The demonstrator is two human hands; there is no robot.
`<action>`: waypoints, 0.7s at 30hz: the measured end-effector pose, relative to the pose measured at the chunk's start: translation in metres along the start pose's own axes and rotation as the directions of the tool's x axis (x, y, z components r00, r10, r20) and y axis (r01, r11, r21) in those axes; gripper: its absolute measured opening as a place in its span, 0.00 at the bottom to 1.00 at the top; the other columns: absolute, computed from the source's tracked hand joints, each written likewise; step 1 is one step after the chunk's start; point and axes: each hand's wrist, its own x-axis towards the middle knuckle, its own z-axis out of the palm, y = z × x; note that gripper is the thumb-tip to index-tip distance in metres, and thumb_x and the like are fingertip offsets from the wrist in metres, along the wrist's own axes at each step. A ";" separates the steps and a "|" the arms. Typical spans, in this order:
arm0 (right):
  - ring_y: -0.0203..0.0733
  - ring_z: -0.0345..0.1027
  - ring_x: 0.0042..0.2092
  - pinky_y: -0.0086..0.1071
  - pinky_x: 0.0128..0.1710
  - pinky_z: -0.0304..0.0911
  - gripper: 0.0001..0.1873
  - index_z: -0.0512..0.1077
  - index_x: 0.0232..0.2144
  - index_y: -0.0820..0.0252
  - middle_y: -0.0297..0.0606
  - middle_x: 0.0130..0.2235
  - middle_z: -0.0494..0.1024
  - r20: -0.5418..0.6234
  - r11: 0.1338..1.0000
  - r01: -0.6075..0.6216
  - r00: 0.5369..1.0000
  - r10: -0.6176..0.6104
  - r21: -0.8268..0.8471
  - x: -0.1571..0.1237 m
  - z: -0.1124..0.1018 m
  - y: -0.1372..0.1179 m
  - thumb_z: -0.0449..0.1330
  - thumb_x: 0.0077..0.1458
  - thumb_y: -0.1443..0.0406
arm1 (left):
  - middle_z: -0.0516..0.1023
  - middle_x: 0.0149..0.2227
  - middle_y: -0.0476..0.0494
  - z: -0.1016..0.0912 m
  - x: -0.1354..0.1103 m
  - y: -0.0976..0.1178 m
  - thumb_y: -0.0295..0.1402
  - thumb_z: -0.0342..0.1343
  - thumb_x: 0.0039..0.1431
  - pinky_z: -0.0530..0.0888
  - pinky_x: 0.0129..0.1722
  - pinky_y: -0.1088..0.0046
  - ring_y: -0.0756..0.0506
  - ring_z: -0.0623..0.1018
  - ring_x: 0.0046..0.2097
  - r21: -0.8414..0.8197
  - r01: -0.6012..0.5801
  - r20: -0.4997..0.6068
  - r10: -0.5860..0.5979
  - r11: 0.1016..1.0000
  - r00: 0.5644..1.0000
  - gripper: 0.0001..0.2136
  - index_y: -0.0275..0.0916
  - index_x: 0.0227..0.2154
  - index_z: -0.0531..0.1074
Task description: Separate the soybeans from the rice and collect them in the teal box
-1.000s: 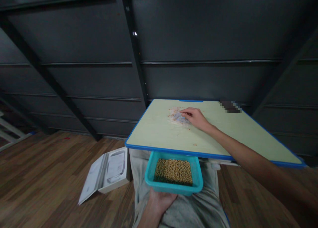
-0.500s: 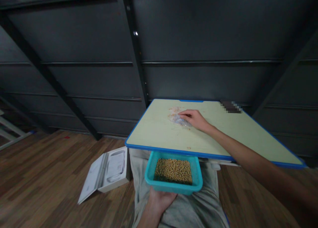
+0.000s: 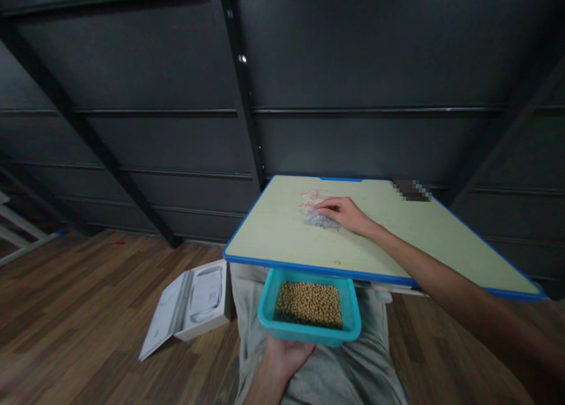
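Observation:
My left hand (image 3: 285, 355) holds a teal plastic tray (image 3: 309, 329) from underneath, just below the near edge of the table. The tray is filled with small tan beans (image 3: 309, 304). My right hand (image 3: 344, 213) reaches across the pale green table top (image 3: 388, 240), fingers curled over a small clear plastic bag (image 3: 315, 218). A few loose beans (image 3: 309, 198) lie scattered just beyond the bag. One stray bean (image 3: 338, 263) lies near the table's blue front edge.
An open white box (image 3: 189, 305) lies on the wooden floor to the left. A dark, blurred-out item (image 3: 411, 189) sits at the table's far right corner. Dark metal wall panels and slanted beams stand behind the table. My lap in grey cloth (image 3: 335, 369) is below the tray.
My right hand has drawn the clear bag slightly toward me across the table. The tray and left hand have hardly moved.

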 end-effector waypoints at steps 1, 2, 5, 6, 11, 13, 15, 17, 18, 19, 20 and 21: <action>0.50 0.79 0.48 0.45 0.53 0.71 0.11 0.85 0.43 0.55 0.43 0.47 0.86 0.003 1.000 -0.001 1.000 0.001 0.002 0.000 0.000 -0.001 0.65 0.62 0.61 | 0.89 0.46 0.47 0.000 0.000 0.000 0.40 0.72 0.49 0.72 0.65 0.56 0.36 0.84 0.52 0.002 -0.001 -0.003 0.001 1.000 1.000 0.13 0.46 0.39 0.83; 0.51 0.79 0.48 0.45 0.53 0.71 0.11 0.85 0.44 0.55 0.43 0.47 0.86 0.005 1.000 -0.002 1.000 0.002 0.006 0.000 0.000 -0.002 0.65 0.62 0.61 | 0.89 0.46 0.46 -0.001 0.001 -0.001 0.39 0.72 0.48 0.72 0.65 0.56 0.36 0.84 0.51 0.003 -0.002 -0.007 0.002 1.000 1.000 0.13 0.46 0.38 0.83; 0.50 0.79 0.48 0.45 0.53 0.71 0.11 0.85 0.43 0.56 0.43 0.47 0.86 0.013 1.000 -0.004 1.000 0.004 0.018 -0.001 0.000 -0.002 0.65 0.62 0.61 | 0.89 0.45 0.47 -0.004 0.002 -0.001 0.38 0.72 0.47 0.72 0.65 0.56 0.37 0.85 0.51 -0.002 -0.002 -0.013 0.002 1.000 1.000 0.11 0.46 0.35 0.83; 0.50 0.79 0.48 0.45 0.53 0.71 0.11 0.85 0.43 0.56 0.43 0.47 0.86 0.019 1.000 -0.004 1.000 0.003 0.021 -0.001 0.000 -0.003 0.65 0.62 0.61 | 0.89 0.45 0.47 -0.005 0.003 0.000 0.38 0.72 0.48 0.72 0.65 0.56 0.37 0.85 0.51 -0.005 0.003 -0.011 -0.003 1.000 1.000 0.11 0.46 0.36 0.83; 0.49 0.79 0.48 0.45 0.53 0.72 0.11 0.85 0.44 0.55 0.43 0.47 0.86 0.060 1.000 0.006 0.998 -0.008 0.025 -0.001 0.000 -0.006 0.65 0.62 0.61 | 0.89 0.46 0.45 -0.003 0.002 0.001 0.39 0.70 0.51 0.74 0.62 0.58 0.37 0.85 0.50 -0.033 0.015 -0.014 -0.015 0.999 1.000 0.13 0.44 0.40 0.84; 0.49 0.79 0.48 0.45 0.53 0.71 0.11 0.84 0.44 0.55 0.43 0.47 0.86 0.070 1.000 0.004 0.998 -0.006 0.022 -0.001 -0.002 -0.008 0.65 0.62 0.61 | 0.89 0.46 0.45 -0.002 0.002 0.001 0.39 0.70 0.52 0.74 0.62 0.58 0.37 0.85 0.50 -0.025 0.003 -0.017 -0.004 1.000 1.000 0.12 0.43 0.40 0.84; 0.48 0.79 0.49 0.44 0.54 0.70 0.11 0.84 0.44 0.55 0.43 0.47 0.86 0.080 1.000 -0.003 0.997 0.001 0.024 -0.001 -0.005 -0.011 0.65 0.62 0.61 | 0.89 0.45 0.45 0.000 0.001 0.000 0.39 0.69 0.53 0.74 0.61 0.58 0.37 0.85 0.49 -0.018 -0.008 -0.020 0.008 1.000 1.000 0.11 0.44 0.40 0.84; 0.47 0.79 0.48 0.43 0.53 0.70 0.11 0.84 0.44 0.56 0.43 0.47 0.86 0.098 1.000 -0.018 0.995 0.015 0.025 -0.002 -0.007 -0.014 0.66 0.61 0.60 | 0.89 0.45 0.46 0.000 0.000 0.000 0.40 0.66 0.56 0.74 0.61 0.57 0.37 0.85 0.49 -0.013 -0.007 -0.022 0.007 1.000 1.000 0.09 0.45 0.39 0.84; 0.47 0.79 0.47 0.43 0.52 0.70 0.11 0.84 0.43 0.57 0.44 0.47 0.86 0.109 0.999 -0.029 0.994 0.027 0.022 -0.002 -0.008 -0.015 0.66 0.61 0.60 | 0.89 0.45 0.47 0.000 0.000 0.001 0.40 0.65 0.57 0.74 0.62 0.57 0.38 0.85 0.49 -0.012 -0.004 -0.026 0.003 1.000 1.000 0.08 0.46 0.38 0.84; 0.47 0.79 0.46 0.42 0.51 0.70 0.12 0.84 0.43 0.57 0.44 0.46 0.86 0.119 0.999 -0.041 0.992 0.039 0.018 -0.003 -0.009 -0.016 0.67 0.60 0.60 | 0.89 0.44 0.47 0.000 0.000 0.001 0.40 0.64 0.58 0.74 0.62 0.56 0.38 0.85 0.49 -0.014 -0.001 -0.033 0.001 1.000 0.999 0.07 0.47 0.38 0.84; 0.46 0.78 0.45 0.41 0.49 0.70 0.12 0.85 0.43 0.57 0.44 0.46 0.86 0.132 0.999 -0.050 0.990 0.048 0.011 -0.003 -0.011 -0.016 0.67 0.60 0.59 | 0.89 0.44 0.47 0.000 0.000 0.001 0.39 0.63 0.59 0.73 0.62 0.56 0.38 0.85 0.49 -0.016 -0.001 -0.044 0.000 1.000 0.999 0.07 0.47 0.37 0.84; 0.46 0.78 0.44 0.40 0.48 0.71 0.12 0.85 0.42 0.58 0.44 0.45 0.86 0.146 0.998 -0.055 0.988 0.054 0.004 -0.003 -0.012 -0.016 0.67 0.59 0.59 | 0.89 0.43 0.47 0.000 0.000 0.001 0.39 0.63 0.59 0.73 0.62 0.56 0.38 0.85 0.49 -0.016 -0.003 -0.055 0.003 1.000 0.999 0.07 0.47 0.37 0.83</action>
